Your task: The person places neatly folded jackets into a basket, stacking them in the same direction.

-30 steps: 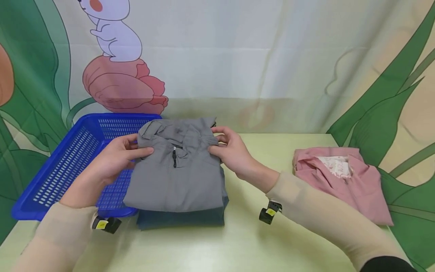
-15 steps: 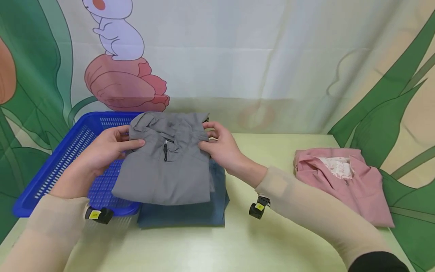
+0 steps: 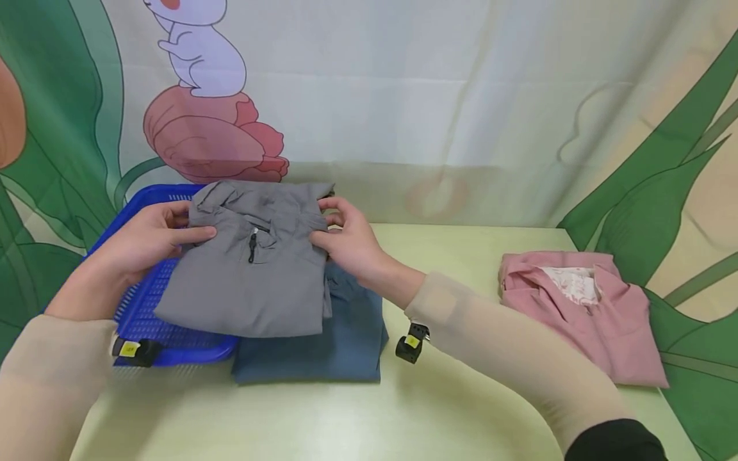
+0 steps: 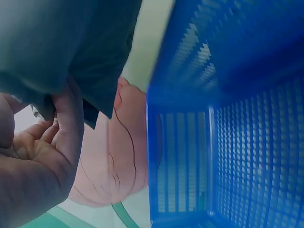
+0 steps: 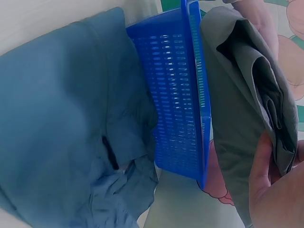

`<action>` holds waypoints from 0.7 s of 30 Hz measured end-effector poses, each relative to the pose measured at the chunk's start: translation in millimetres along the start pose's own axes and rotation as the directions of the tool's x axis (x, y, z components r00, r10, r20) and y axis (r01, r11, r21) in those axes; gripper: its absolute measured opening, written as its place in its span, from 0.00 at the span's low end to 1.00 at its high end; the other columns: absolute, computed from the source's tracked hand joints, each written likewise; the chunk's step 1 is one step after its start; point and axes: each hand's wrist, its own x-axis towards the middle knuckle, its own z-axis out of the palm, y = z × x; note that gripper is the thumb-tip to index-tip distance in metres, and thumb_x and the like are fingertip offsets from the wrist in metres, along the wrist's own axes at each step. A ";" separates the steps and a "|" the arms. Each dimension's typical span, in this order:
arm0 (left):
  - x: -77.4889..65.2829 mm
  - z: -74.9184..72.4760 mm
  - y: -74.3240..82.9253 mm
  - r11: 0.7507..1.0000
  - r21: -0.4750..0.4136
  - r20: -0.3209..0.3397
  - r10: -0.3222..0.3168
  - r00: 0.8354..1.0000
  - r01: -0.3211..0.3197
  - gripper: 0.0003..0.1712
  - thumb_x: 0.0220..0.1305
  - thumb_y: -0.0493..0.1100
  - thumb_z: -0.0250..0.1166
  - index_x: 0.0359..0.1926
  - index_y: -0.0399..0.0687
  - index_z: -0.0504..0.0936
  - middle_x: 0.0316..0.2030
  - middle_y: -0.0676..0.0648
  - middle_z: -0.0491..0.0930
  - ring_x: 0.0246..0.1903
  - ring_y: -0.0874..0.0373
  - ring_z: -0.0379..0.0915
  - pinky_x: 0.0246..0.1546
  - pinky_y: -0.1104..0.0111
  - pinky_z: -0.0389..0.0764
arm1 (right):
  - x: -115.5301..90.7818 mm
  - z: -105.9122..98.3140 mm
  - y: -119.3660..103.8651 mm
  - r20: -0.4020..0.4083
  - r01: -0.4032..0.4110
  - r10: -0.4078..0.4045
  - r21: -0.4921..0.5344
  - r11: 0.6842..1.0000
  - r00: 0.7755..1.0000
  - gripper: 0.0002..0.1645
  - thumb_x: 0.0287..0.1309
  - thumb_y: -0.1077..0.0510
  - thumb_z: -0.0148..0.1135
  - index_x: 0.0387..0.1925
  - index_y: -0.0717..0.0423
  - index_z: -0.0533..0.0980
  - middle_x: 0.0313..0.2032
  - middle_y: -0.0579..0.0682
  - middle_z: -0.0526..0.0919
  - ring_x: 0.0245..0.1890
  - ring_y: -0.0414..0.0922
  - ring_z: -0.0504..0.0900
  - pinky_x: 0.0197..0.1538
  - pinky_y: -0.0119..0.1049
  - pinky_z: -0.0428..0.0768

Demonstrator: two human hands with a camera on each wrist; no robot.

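A folded grey jacket (image 3: 248, 282) with a short black zip pull is held up between both hands in the head view. My left hand (image 3: 152, 237) pinches its left side near the collar, thumb on top and fingers beneath. The right hand (image 3: 352, 240) pinches the opposite side the same way. Below the jacket's left part is a blue plastic basket (image 3: 173, 349), partly covered by it. The right wrist view shows the jacket's layered folds (image 5: 266, 90) above the basket's rim. A folded blue garment (image 3: 346, 339) lies on the table beside the basket.
A folded pink jacket (image 3: 582, 314) with a white patterned lining lies at the right end of the pale green table (image 3: 461, 410). Behind the table hangs a curtain (image 3: 392, 109) printed with leaves and a cartoon animal.
Both hands have carried the grey jacket leftward and slightly back, from over the blue garment to over the basket. More of the blue garment now shows. The pink jacket has stayed put.
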 end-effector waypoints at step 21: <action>-5.0 -48.8 -36.7 0.967 0.239 0.040 -0.100 0.994 0.088 0.37 0.75 0.54 0.62 0.68 0.30 0.64 0.57 0.34 0.71 0.46 0.56 0.74 0.41 0.67 0.80 | 19.1 57.3 15.2 -0.005 0.004 -0.003 0.119 0.993 1.000 0.29 0.68 0.71 0.60 0.67 0.52 0.70 0.43 0.50 0.79 0.36 0.46 0.83 0.34 0.46 0.84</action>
